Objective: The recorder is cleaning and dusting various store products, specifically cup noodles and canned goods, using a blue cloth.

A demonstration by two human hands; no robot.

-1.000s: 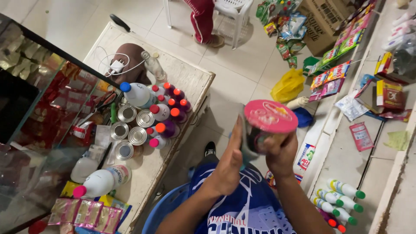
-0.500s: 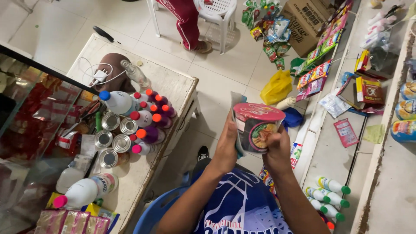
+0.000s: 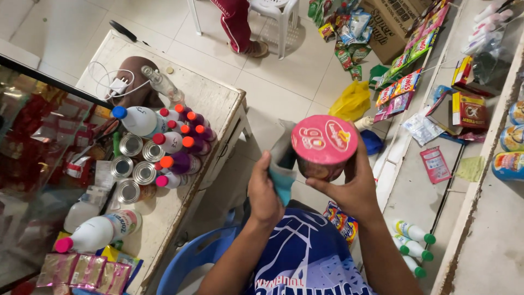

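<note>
Pink-lidded tub (image 3: 324, 143) gripped from below by the right hand (image 3: 349, 188); left hand (image 3: 266, 194) presses a teal cloth (image 3: 283, 177) against its side.

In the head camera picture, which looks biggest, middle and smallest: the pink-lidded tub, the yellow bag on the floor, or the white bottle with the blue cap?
1. Pink-lidded tub, though it is held close to the camera, which enlarges it.
2 and 3. Yellow bag and white bottle with the blue cap look about alike; too close to rank.
</note>
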